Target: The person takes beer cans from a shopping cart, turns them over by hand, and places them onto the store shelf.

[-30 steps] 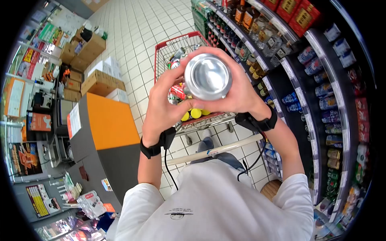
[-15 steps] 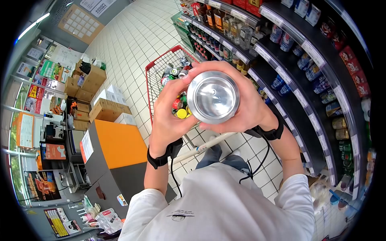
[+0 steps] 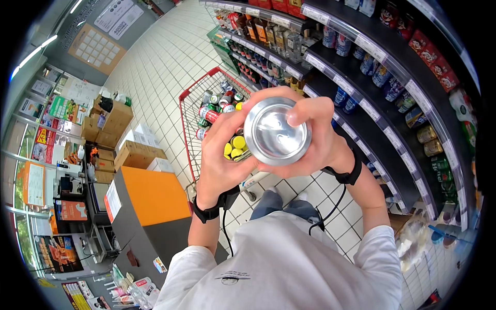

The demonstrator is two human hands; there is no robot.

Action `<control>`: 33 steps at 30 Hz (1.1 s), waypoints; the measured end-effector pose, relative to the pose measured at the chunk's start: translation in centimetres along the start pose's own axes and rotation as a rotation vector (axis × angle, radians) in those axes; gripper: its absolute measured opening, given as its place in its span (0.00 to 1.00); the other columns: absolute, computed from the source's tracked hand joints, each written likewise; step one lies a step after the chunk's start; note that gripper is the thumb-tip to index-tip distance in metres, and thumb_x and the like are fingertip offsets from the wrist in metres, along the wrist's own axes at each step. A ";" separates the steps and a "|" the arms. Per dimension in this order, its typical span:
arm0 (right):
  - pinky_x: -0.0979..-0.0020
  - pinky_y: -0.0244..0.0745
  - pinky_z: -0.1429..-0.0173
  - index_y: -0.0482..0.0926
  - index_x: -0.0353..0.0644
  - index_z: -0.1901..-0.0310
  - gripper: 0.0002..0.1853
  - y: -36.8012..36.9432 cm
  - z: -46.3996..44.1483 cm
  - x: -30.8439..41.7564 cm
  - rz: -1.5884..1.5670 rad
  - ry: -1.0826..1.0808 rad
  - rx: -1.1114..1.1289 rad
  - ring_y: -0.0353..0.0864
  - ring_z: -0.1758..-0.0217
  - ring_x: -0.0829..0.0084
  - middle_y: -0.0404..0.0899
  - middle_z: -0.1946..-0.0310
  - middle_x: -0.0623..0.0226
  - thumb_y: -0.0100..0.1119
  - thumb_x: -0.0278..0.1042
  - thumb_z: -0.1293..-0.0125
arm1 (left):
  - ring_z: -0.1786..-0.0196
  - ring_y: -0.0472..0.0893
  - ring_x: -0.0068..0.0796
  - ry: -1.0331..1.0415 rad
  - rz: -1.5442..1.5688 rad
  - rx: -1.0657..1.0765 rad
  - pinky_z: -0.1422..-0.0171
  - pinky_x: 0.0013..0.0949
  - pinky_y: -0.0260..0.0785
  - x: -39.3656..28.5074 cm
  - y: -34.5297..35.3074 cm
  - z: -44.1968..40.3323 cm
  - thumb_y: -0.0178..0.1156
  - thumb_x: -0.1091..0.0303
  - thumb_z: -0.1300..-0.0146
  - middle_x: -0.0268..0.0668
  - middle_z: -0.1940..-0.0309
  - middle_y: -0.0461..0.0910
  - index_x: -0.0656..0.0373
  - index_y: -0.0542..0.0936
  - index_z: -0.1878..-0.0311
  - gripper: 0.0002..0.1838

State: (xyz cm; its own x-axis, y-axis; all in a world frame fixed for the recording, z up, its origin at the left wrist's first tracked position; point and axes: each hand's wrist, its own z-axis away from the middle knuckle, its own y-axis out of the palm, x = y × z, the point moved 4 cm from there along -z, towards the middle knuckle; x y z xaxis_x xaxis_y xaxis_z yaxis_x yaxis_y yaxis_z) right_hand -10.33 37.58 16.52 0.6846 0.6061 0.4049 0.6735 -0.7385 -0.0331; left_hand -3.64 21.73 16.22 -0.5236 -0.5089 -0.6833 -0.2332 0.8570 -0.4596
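Note:
A silver can [image 3: 277, 131] is held up close to the camera, its round metal end facing me. My left hand [image 3: 223, 150] wraps round its left side. My right hand [image 3: 323, 137] grips it from the right, with one finger bent over onto the metal end. The can's side is mostly hidden by the hands. Beyond them stands a red-rimmed shopping cart [image 3: 185, 95] holding several cans [image 3: 208, 114] and several yellow-topped items [image 3: 237, 142].
Shelves of cans and bottles [image 3: 361, 101] curve along the right. An orange-topped grey counter [image 3: 155, 195] stands at the left, with cardboard boxes [image 3: 139, 155] behind it. A plastic bag [image 3: 413, 240] lies at the lower right.
One right-hand finger has moved from the can's side onto its metal end. The can sits slightly lower and further right in view. The shelves and cart have shifted left as the view turned.

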 end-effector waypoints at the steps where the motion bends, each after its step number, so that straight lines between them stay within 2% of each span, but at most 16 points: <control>1: 0.60 0.78 0.43 0.56 0.51 0.44 0.42 -0.1 -0.3 0.7 0.081 -0.017 0.049 0.80 0.43 0.55 0.71 0.41 0.37 0.80 0.25 0.52 | 0.52 0.83 0.40 0.022 -0.003 0.005 0.47 0.37 0.75 -0.2 0.0 0.0 0.75 0.73 0.56 0.46 0.52 0.82 0.66 0.78 0.41 0.34; 2: 0.60 0.80 0.45 0.53 0.56 0.43 0.43 0.0 -0.5 1.3 0.165 -0.033 0.098 0.82 0.46 0.55 0.69 0.40 0.31 0.80 0.26 0.49 | 0.53 0.84 0.40 0.044 -0.004 0.010 0.46 0.36 0.76 -0.5 0.0 0.0 0.75 0.73 0.56 0.46 0.51 0.82 0.66 0.78 0.41 0.34; 6: 0.59 0.78 0.41 0.51 0.56 0.39 0.47 1.1 -0.9 2.2 0.124 -0.033 0.028 0.81 0.44 0.55 0.65 0.37 0.28 0.80 0.26 0.50 | 0.52 0.84 0.39 0.100 0.045 -0.023 0.46 0.36 0.76 -1.2 -0.3 0.0 0.76 0.72 0.55 0.47 0.51 0.82 0.66 0.79 0.42 0.32; 7: 0.57 0.75 0.37 0.47 0.53 0.34 0.51 1.8 -1.0 2.5 0.168 0.012 -0.015 0.80 0.41 0.55 0.62 0.34 0.28 0.79 0.25 0.49 | 0.52 0.83 0.39 0.067 0.085 -0.055 0.45 0.36 0.75 -0.8 -0.4 0.2 0.76 0.71 0.55 0.46 0.52 0.82 0.65 0.80 0.43 0.32; 8: 0.56 0.71 0.33 0.46 0.46 0.30 0.50 2.4 -1.3 2.8 0.236 0.047 -0.036 0.77 0.37 0.57 0.62 0.32 0.35 0.76 0.27 0.46 | 0.52 0.83 0.39 0.084 0.097 -0.052 0.45 0.36 0.75 -0.5 -0.8 0.3 0.76 0.71 0.55 0.46 0.52 0.82 0.65 0.80 0.43 0.32; 10: 0.59 0.67 0.29 0.48 0.38 0.28 0.49 3.7 -1.9 3.3 0.276 0.327 -0.037 0.74 0.34 0.62 0.63 0.31 0.45 0.74 0.28 0.44 | 0.52 0.83 0.39 0.012 0.099 -0.078 0.44 0.37 0.74 0.4 -1.8 0.6 0.76 0.71 0.55 0.44 0.54 0.82 0.65 0.80 0.42 0.32; 11: 0.63 0.65 0.27 0.57 0.34 0.29 0.42 4.6 -2.3 3.7 0.214 0.415 -0.103 0.73 0.33 0.67 0.65 0.31 0.52 0.69 0.36 0.41 | 0.53 0.82 0.38 0.061 0.103 -0.117 0.43 0.37 0.73 0.7 -2.5 0.6 0.77 0.72 0.57 0.43 0.55 0.81 0.64 0.80 0.41 0.35; 12: 0.63 0.65 0.27 0.57 0.34 0.29 0.42 5.4 -2.8 4.1 0.221 0.414 -0.102 0.73 0.33 0.67 0.65 0.31 0.52 0.69 0.36 0.41 | 0.53 0.82 0.38 0.066 0.108 -0.117 0.43 0.37 0.73 0.9 -3.3 0.6 0.77 0.72 0.57 0.43 0.55 0.81 0.64 0.80 0.41 0.35; 14: 0.65 0.65 0.27 0.62 0.32 0.32 0.37 6.8 -3.2 3.4 -0.095 0.657 -0.251 0.73 0.33 0.68 0.69 0.34 0.55 0.61 0.44 0.39 | 0.53 0.82 0.37 0.100 -0.035 -0.123 0.43 0.37 0.73 1.0 -5.1 0.9 0.78 0.74 0.60 0.42 0.54 0.81 0.62 0.80 0.39 0.38; 15: 0.65 0.68 0.30 0.66 0.31 0.34 0.35 7.8 -3.8 3.5 -0.059 0.698 -0.288 0.74 0.34 0.68 0.72 0.36 0.55 0.54 0.48 0.38 | 0.52 0.82 0.37 0.135 -0.066 -0.131 0.42 0.37 0.73 0.7 -5.8 1.1 0.78 0.76 0.62 0.42 0.53 0.81 0.61 0.79 0.37 0.41; 20: 0.65 0.70 0.31 0.67 0.31 0.35 0.32 12.0 -4.8 1.7 -0.022 0.720 -0.368 0.77 0.36 0.66 0.73 0.36 0.52 0.50 0.46 0.37 | 0.49 0.81 0.37 0.138 -0.040 -0.186 0.40 0.37 0.73 1.9 -9.1 2.5 0.76 0.79 0.62 0.43 0.50 0.81 0.61 0.80 0.37 0.41; 22: 0.68 0.70 0.36 0.72 0.32 0.41 0.22 13.5 -5.2 1.3 -0.024 0.624 -0.409 0.78 0.44 0.70 0.77 0.47 0.58 0.47 0.34 0.34 | 0.49 0.81 0.37 0.111 -0.005 -0.199 0.41 0.37 0.74 2.6 -10.3 3.3 0.75 0.80 0.63 0.43 0.49 0.81 0.61 0.80 0.37 0.40; 33: 0.70 0.76 0.42 0.75 0.33 0.44 0.18 17.5 -4.2 0.5 0.077 0.618 -0.570 0.81 0.49 0.74 0.80 0.48 0.61 0.46 0.27 0.34 | 0.49 0.81 0.38 0.109 0.107 -0.109 0.43 0.35 0.74 5.0 -12.0 5.1 0.75 0.80 0.64 0.43 0.49 0.80 0.63 0.80 0.38 0.40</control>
State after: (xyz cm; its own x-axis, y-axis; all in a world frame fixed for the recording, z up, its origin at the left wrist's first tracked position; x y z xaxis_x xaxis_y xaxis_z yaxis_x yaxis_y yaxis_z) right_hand 0.61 23.70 19.92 0.3349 0.4001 0.8531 0.2744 -0.9076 0.3179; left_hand 0.75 8.52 15.42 -0.6343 -0.4079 -0.6567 -0.2559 0.9124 -0.3196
